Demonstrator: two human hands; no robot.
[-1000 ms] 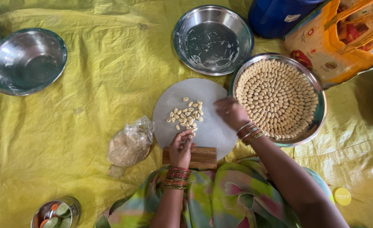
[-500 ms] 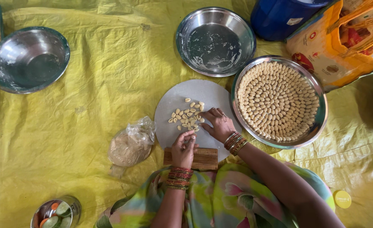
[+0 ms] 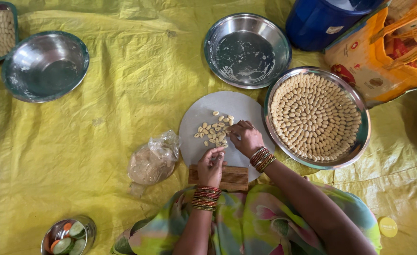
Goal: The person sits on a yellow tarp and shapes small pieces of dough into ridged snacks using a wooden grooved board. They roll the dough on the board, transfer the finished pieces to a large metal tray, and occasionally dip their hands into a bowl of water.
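Observation:
A round white board (image 3: pixel 204 113) lies on the yellow sheet, with a small heap of pale dough pieces (image 3: pixel 214 131) on it. My right hand (image 3: pixel 245 137) rests on the board at the heap's right edge, fingers pinched on a dough piece. My left hand (image 3: pixel 211 166) sits over a ridged wooden block (image 3: pixel 234 177) at the board's near edge, fingers curled as if on a small piece. A steel tray (image 3: pixel 362 141) to the right holds shaped dough pieces in tight rings.
A clear bag of dough (image 3: pixel 149 161) lies left of the board. Two empty steel bowls (image 3: pixel 45 66) (image 3: pixel 247 50) stand farther off. A blue container (image 3: pixel 319 21) and an orange packet (image 3: pixel 383 52) are at the back right. A small bowl of cucumber slices (image 3: pixel 69 234) is near left.
My right hand has come back from beside the steel tray to the heap of pieces on the board. My left hand has stayed at the wooden block.

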